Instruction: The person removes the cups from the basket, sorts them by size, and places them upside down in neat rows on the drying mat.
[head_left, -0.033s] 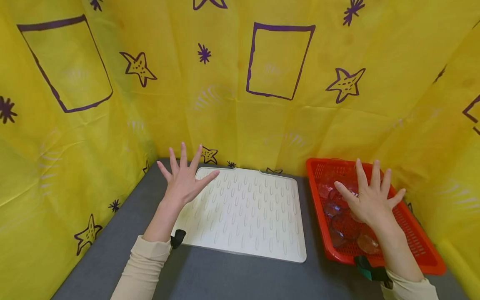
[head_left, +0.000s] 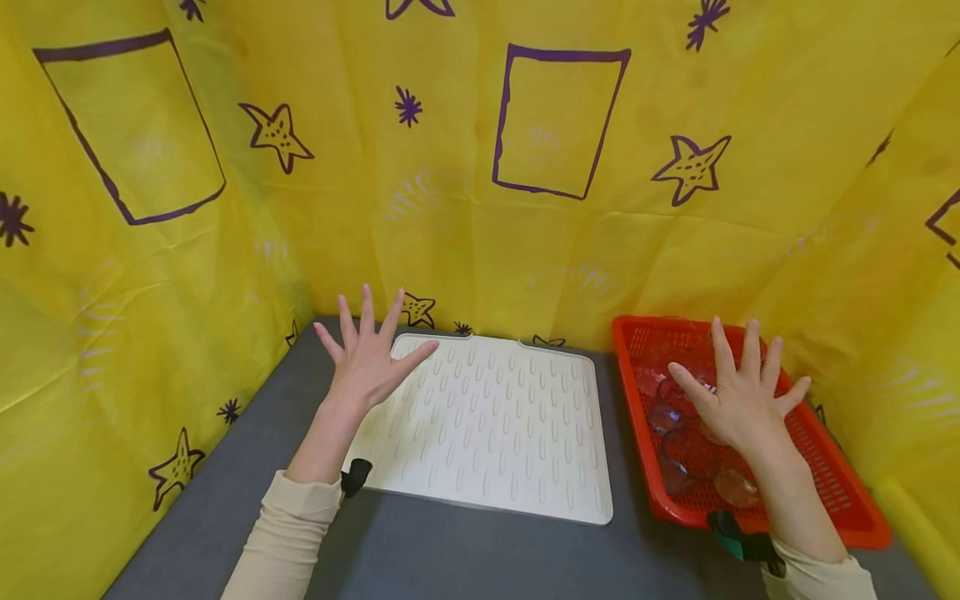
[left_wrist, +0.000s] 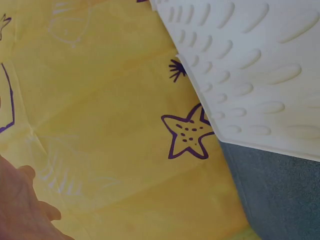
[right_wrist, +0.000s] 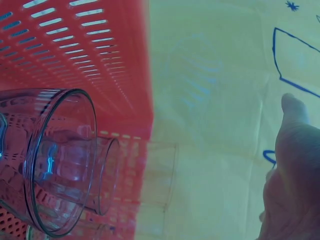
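My left hand (head_left: 363,362) hovers over the far left corner of a white ridged drying mat (head_left: 495,425), fingers spread wide and holding nothing. Above a red plastic basket (head_left: 645,450) my right hand (head_left: 746,404) is likewise spread, with nothing in it. Several clear drinking glasses (right_wrist: 65,160) lie inside the basket, some of them hidden below the right hand and forearm in the head view. From the left wrist, the drying mat's raised ridges show at the upper right, and part of the left hand (left_wrist: 22,210) appears at the lower left.
A dark grey tabletop (head_left: 465,558) carries the mat and, to its right, the basket. Yellow cloth (head_left: 450,242) with purple drawings of stars and frames rises behind and on both sides. Black straps (head_left: 356,477) sit at the wrists, by the beige sleeves.
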